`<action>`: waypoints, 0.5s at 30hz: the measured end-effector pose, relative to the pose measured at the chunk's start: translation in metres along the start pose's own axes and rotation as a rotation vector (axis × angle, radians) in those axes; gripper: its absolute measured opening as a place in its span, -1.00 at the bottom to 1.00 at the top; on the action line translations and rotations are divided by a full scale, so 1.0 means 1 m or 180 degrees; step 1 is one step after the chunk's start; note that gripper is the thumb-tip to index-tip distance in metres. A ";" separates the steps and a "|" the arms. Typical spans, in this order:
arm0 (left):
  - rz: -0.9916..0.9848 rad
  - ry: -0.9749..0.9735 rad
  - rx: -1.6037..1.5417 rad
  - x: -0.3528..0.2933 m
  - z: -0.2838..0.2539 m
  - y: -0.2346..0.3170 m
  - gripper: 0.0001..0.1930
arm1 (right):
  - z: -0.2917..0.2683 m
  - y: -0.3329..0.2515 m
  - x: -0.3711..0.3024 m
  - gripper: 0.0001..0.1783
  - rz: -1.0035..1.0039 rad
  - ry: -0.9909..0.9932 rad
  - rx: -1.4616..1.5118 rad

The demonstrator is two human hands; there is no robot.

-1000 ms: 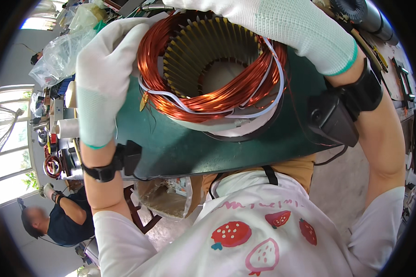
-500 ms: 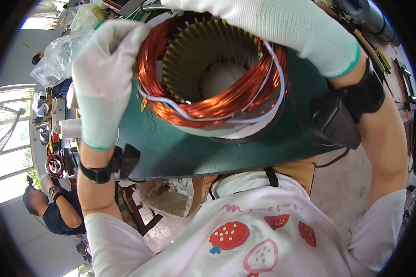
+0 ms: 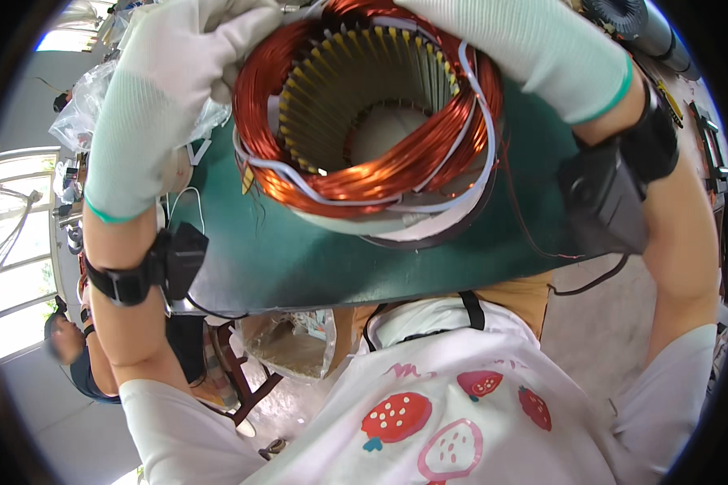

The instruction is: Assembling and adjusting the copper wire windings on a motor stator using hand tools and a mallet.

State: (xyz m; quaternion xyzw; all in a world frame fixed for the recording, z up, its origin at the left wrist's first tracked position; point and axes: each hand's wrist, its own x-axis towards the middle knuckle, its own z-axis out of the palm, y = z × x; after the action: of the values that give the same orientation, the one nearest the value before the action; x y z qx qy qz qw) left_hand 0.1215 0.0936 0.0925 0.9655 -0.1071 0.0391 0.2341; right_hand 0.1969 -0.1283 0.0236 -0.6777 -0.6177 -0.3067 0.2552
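A motor stator [image 3: 416, 77] stands on the green table, its bore open toward me and ringed by yellow slot liners. Thick copper windings [image 3: 348, 187] loop around its rim, with a pale lavender sleeve [image 3: 487, 121] running along them. My left hand [image 3: 190, 61], in a white knit glove, is at the windings' upper left. Its fingers are curled and pressed together; what they grip, if anything, is hidden. Across the far side of the stator reaches my right hand [image 3: 510, 40], also gloved. Its fingertips lie past the upper edge of the picture.
The green table [image 3: 243, 267] has a near edge close to my body. A thin copper wire [image 3: 526, 230] trails over its right part. Clear plastic bags [image 3: 85, 109] lie beyond it at left. Another person [image 3: 97, 364] is at the lower left. A lined bin [image 3: 291, 343] stands below the table.
My left hand has moved up and away along the stator's left side, its forearm swinging left. My right hand has shifted slightly upward. The stator stays nearly in place.
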 end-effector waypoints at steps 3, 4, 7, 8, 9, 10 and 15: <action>-0.0599 -0.0415 -0.0867 -0.011 -0.014 0.038 -0.82 | -0.008 0.015 -0.005 -0.70 0.0000 -0.0259 0.0784; -0.0325 -0.0097 -0.0668 -0.010 -0.006 0.023 -0.83 | -0.008 0.019 -0.006 -0.68 -0.0004 -0.0325 0.0975; -0.0199 -0.0206 -0.1083 -0.011 -0.003 -0.008 -0.81 | -0.007 0.025 -0.005 -0.68 -0.0132 -0.0270 0.1674; -0.0274 -0.0491 -0.1344 -0.006 -0.004 -0.025 -0.79 | -0.003 0.025 -0.005 -0.70 -0.0007 -0.0308 0.1948; -0.0316 -0.0757 -0.1599 -0.002 -0.006 -0.030 -0.77 | 0.000 0.025 -0.003 -0.70 0.0104 -0.0354 0.2167; -0.0550 -0.0489 -0.1318 -0.004 -0.005 -0.032 -0.79 | 0.002 0.023 -0.002 -0.70 0.0257 -0.0364 0.2309; -0.0076 -0.0337 0.0508 -0.009 -0.005 0.006 -0.80 | 0.016 0.018 0.007 -0.76 0.0522 0.0160 0.2835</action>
State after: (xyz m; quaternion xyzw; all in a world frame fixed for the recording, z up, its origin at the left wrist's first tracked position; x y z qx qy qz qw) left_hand 0.1114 0.0922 0.0991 0.9830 -0.1043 -0.0064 0.1509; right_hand 0.2162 -0.1142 0.0183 -0.5408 -0.6273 -0.0063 0.5603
